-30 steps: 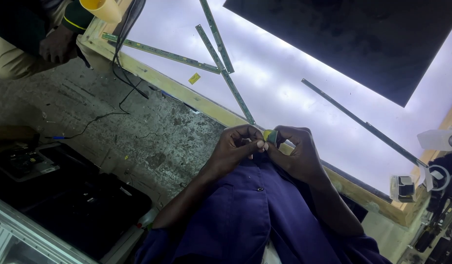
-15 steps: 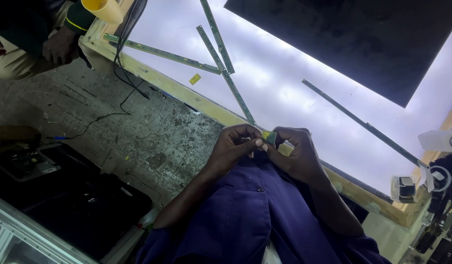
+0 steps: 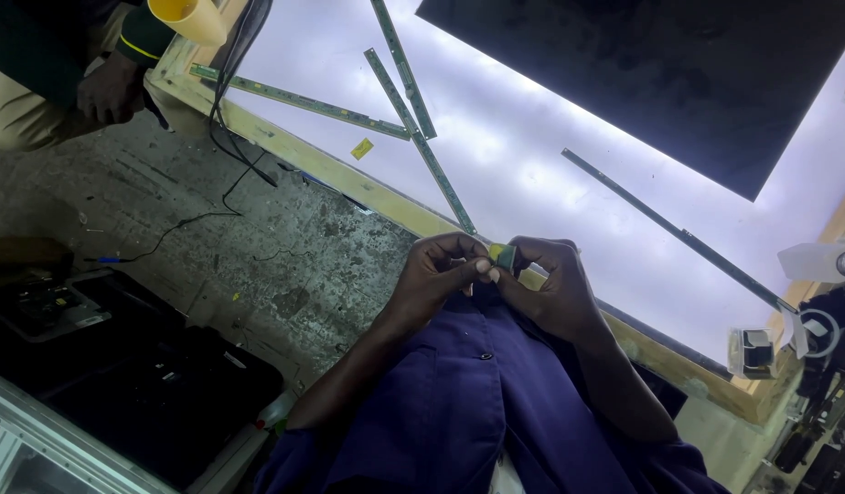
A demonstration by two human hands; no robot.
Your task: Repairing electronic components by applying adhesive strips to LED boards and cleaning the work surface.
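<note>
Since a second ago our hands have barely shifted, and the small pale piece we saw at the fingertips is now turned out of sight. At centre frame our left hand [image 3: 432, 279] and right hand [image 3: 550, 288] press together, both pinching a small dark block with a yellow end [image 3: 502, 255]. Upper middle, a yellow tag [image 3: 361, 148] lies on the glowing white panel [image 3: 532, 155].

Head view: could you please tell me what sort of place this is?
Probably an electronics repair workshop: a lit panel in a wooden frame, loose metal strips on it, rough concrete floor.
</note>
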